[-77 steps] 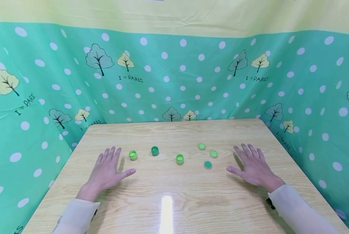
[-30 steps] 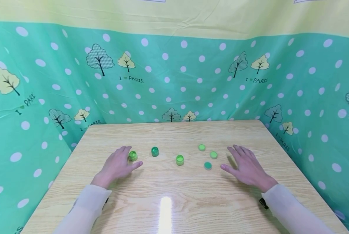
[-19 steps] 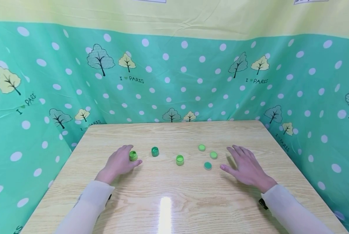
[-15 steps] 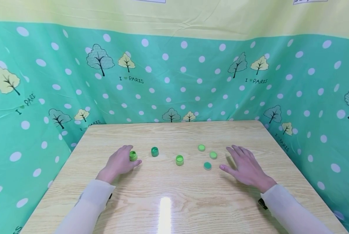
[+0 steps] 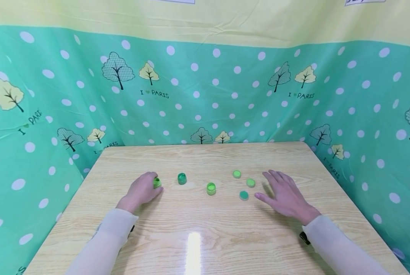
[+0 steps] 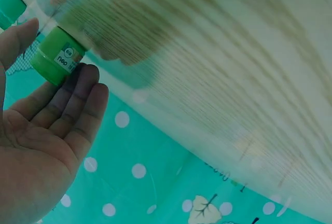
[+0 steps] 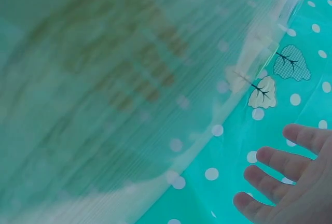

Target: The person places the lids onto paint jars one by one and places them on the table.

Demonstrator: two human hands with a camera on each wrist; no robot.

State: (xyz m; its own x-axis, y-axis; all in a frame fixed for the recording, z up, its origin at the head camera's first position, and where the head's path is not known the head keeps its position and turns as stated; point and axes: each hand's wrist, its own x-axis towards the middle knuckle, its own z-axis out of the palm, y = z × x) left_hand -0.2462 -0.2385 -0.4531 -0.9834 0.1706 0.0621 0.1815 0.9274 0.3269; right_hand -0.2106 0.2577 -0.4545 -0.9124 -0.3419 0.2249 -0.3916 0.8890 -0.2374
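My left hand (image 5: pixel 143 189) curls its fingers round a small light green jar (image 5: pixel 157 183), with the thumb close beside it. In the left wrist view the jar (image 6: pixel 57 55) carries a white label, and a small gap shows beside the thumb. A dark green jar (image 5: pixel 182 178) and another light green jar (image 5: pixel 211 189) stand uncovered to the right. My right hand (image 5: pixel 284 194) hovers with spread fingers, nearest two light green lids (image 5: pixel 251 183) (image 5: pixel 237 174) and a teal green lid (image 5: pixel 244 195). It holds nothing.
A wooden table (image 5: pixel 218 229) carries everything, with a bright light reflection near its front. Polka-dot cloth (image 5: pixel 205 84) hangs behind it and along both sides.
My left hand has moved right and forward to the light green jar, and its fingers and thumb have closed in round it. My right hand has drifted slightly left, still spread.
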